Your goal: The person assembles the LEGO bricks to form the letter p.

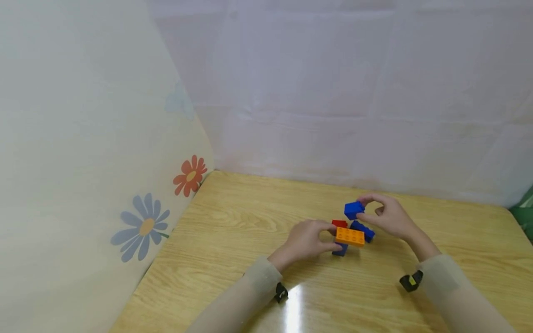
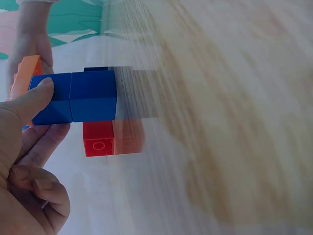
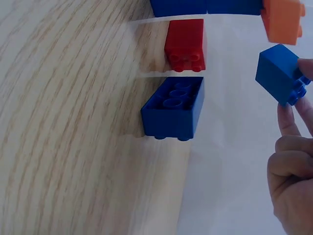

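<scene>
My left hand [image 1: 306,240] pinches the upper of two stacked blue bricks [image 2: 93,95], thumb on one side and fingers on the other. An orange brick [image 1: 350,237] lies across the top of this stack, studs up, jutting to the right. My right hand [image 1: 389,217] holds a single blue brick [image 3: 276,73] above the table between thumb and fingertips, its studs turned toward the hand. Below it another blue brick [image 3: 168,120] lies on its side, hollow underside showing. Between that brick and the stack is a red brick [image 3: 186,41], also on its side.
The bricks are on a wood-grain table [image 1: 233,231]. A pale cloth wall [image 1: 312,92] rises along the back, and a flower-printed wall [image 1: 83,138] borders the left. Something green [image 1: 525,215] shows at the far right edge.
</scene>
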Tool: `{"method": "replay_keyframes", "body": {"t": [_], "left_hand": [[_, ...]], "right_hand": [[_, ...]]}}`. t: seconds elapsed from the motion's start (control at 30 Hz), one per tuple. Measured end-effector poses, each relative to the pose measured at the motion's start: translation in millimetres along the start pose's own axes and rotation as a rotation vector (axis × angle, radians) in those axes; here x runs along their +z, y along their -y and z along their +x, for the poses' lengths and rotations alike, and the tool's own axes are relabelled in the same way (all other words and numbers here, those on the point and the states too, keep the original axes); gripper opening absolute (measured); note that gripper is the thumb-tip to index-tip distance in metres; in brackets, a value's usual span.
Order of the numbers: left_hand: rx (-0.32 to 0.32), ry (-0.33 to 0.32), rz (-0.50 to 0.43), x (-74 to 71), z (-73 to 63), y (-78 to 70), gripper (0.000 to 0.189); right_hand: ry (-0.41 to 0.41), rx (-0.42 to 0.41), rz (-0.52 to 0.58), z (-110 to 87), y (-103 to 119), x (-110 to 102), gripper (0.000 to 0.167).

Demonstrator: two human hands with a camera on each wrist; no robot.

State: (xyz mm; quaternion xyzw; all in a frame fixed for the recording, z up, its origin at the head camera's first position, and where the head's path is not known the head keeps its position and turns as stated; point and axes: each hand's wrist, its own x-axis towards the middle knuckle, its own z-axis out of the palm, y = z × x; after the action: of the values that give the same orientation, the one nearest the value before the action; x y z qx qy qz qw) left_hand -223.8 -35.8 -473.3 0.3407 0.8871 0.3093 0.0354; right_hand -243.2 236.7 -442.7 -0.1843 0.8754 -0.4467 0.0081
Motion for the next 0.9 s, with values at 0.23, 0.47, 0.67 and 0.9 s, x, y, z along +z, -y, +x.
{"method": "replay_keyframes", "body": {"t": [0.23, 0.47, 0.67, 0.9], "left_hand": [[-0.002, -0.007, 0.018, 1.2, -0.3, 0.7, 0.041], [0.006, -0.013, 0.018, 2.3, -0.1, 2.6, 0.041], [0.002, -0.006, 0.014, 1.4, -0.2, 1.8, 0.041], [0.014, -0.018, 0.024, 2.5, 0.2, 2.8, 0.040]], "right_hand": [[0.003, -0.045, 0.015, -7.3, 14, -1, 0.034], [0.012, -0.106, 0.013, -10.9, 26, 1, 0.031], [0.019, -0.163, 0.008, -12.9, 34, 5, 0.033], [0.057, -0.240, -0.011, -13.7, 43, 13, 0.030]]}}
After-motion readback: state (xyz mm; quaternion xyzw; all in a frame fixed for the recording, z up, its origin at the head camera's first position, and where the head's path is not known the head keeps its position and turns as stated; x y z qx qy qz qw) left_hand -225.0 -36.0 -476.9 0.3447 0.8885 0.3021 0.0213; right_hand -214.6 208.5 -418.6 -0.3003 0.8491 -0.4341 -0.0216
